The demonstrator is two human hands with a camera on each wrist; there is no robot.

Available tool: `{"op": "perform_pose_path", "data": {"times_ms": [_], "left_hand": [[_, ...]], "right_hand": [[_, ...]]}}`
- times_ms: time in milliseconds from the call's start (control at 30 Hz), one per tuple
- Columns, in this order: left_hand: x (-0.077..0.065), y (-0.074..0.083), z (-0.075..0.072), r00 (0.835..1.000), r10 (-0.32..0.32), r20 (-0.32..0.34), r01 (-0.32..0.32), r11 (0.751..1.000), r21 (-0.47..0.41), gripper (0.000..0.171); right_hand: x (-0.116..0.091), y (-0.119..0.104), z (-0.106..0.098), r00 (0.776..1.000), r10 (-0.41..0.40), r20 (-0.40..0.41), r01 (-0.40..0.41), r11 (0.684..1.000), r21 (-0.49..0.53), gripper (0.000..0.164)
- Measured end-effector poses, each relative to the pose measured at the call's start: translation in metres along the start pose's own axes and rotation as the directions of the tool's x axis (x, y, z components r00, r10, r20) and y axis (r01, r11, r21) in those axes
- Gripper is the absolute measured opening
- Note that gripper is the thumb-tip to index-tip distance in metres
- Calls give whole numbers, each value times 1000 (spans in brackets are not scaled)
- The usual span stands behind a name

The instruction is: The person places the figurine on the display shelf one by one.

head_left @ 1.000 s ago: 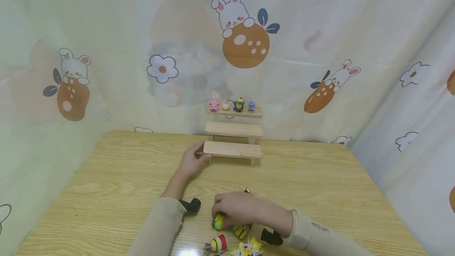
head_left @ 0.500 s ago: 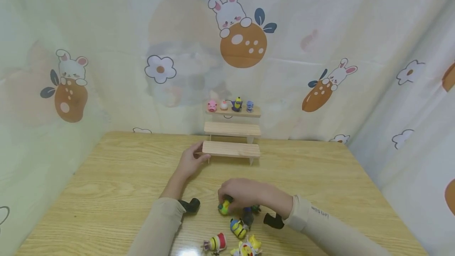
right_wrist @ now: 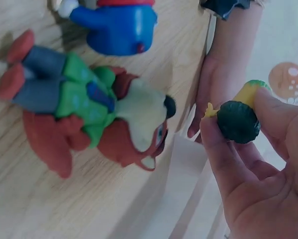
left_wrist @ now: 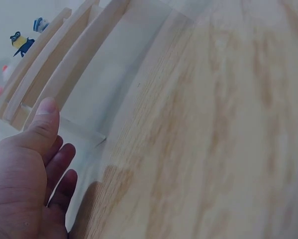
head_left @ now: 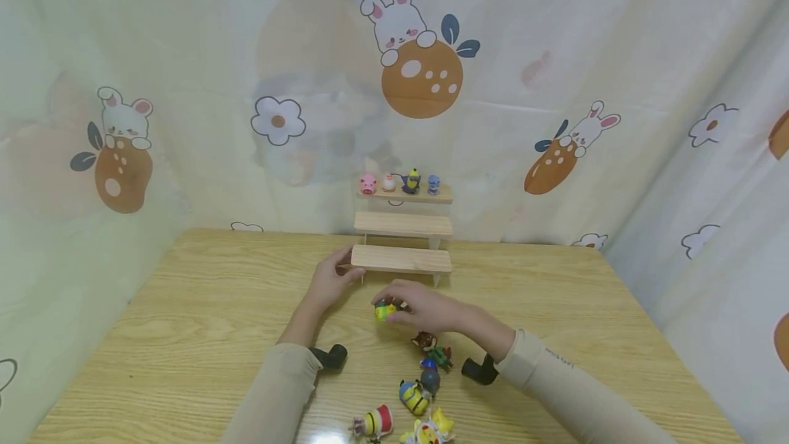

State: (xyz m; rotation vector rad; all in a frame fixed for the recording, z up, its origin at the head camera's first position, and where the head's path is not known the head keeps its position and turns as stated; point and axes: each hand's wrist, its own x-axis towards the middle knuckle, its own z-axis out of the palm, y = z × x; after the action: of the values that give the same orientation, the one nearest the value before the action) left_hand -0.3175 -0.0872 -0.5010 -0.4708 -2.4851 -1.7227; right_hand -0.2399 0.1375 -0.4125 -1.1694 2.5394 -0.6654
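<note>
My right hand (head_left: 425, 307) pinches a small yellow-and-green toy figure (head_left: 385, 310) between thumb and fingertips, in front of the stepped shelf. In the right wrist view the figure (right_wrist: 238, 119) shows its dark green round end. At the left end of the three-tier wooden shelf (head_left: 401, 259), my left hand (head_left: 333, 281) holds the lowest step, its thumb (left_wrist: 45, 112) against the step's end. On the top tier stand a pink pig (head_left: 368, 184), a small white figure (head_left: 388, 183), a yellow-and-dark-blue figure (head_left: 411, 181) and a blue figure (head_left: 434, 185).
A brown fox figure (head_left: 433, 349) in green lies below my right hand. Nearer me lie a dark blue figure (head_left: 429, 379), a blue-and-yellow minion (head_left: 414, 397), a red-and-yellow figure (head_left: 376, 422) and yellow-and-white figures (head_left: 428, 430). A printed curtain (head_left: 216, 122) hangs behind the table.
My right hand has carried the yellow-and-green toy figure away from the group, forward toward the shelf, uncovering the fox figure. The left hand stays at the shelf's end.
</note>
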Motion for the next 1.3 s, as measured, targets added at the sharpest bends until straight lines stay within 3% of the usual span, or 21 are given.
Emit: {"op": "perform_pose_path", "data": {"times_ms": [367, 633, 800, 1033, 1300], "left_hand": [[1, 0, 0, 1000, -5, 1, 5, 1000, -5, 63], [1, 1, 0, 1000, -26, -2, 26, 1000, -7, 63], [1, 2, 0, 1000, -26, -10, 26, 1000, -10, 63], [-1, 1, 0, 999, -42, 0, 42, 999, 10, 66], [1, 1, 0, 999, -45, -9, 45, 999, 5, 66]], "right_hand": [[1, 13, 4, 996, 84, -3, -82, 982, 171, 34], [3, 16, 5, 999, 31, -39, -26, 994, 105, 32], [4, 18, 7, 991, 101, -91, -97, 994, 48, 23], [4, 19, 8, 971, 202, -126, -194, 978, 78, 20], [3, 19, 3, 972, 209, -106, -206, 978, 40, 16]]}}
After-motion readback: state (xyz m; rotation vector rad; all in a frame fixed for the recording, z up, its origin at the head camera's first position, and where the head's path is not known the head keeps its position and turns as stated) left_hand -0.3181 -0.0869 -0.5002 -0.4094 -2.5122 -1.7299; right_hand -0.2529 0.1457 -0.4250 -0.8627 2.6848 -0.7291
